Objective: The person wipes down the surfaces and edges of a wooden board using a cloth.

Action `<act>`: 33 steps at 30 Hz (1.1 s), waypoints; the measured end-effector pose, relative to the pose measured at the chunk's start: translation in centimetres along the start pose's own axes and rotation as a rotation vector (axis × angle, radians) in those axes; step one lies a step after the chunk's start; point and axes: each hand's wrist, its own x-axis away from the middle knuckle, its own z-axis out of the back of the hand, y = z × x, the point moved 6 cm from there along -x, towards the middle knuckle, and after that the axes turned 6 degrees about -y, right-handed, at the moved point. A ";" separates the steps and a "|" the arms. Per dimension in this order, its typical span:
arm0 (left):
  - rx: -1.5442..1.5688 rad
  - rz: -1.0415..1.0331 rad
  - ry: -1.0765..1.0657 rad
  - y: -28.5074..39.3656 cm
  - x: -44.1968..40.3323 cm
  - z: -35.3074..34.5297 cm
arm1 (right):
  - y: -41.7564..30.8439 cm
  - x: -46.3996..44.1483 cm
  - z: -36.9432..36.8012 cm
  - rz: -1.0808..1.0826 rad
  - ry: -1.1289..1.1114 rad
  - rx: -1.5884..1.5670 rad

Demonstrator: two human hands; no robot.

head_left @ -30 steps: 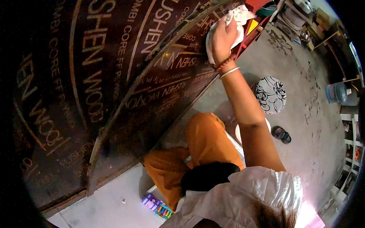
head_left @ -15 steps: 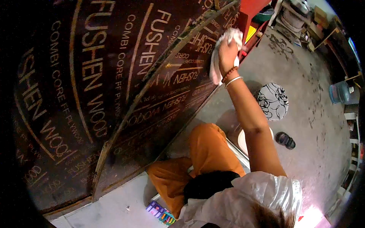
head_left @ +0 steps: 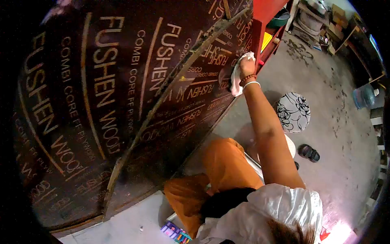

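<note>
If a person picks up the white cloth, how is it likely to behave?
The white cloth is probably floppy, since it bunches up under the right hand. It also seems light, as one hand covers much of it.

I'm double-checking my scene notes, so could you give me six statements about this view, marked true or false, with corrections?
1. The right hand holds a white cloth. True.
2. Two hands grip the cloth. False: only the right hand holds it.
3. A dark sandal lies on the floor near a round stool. True.
4. The stool's top is plain red. False: it is white with black line patterns.
5. The panel bears printed lettering. True.
6. The panel is white. False: it is dark brown.
</note>
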 end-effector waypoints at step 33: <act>0.032 -0.010 -0.008 -0.1 -0.4 -1.1 | -5.4 16.2 -1.2 -0.025 0.116 -0.076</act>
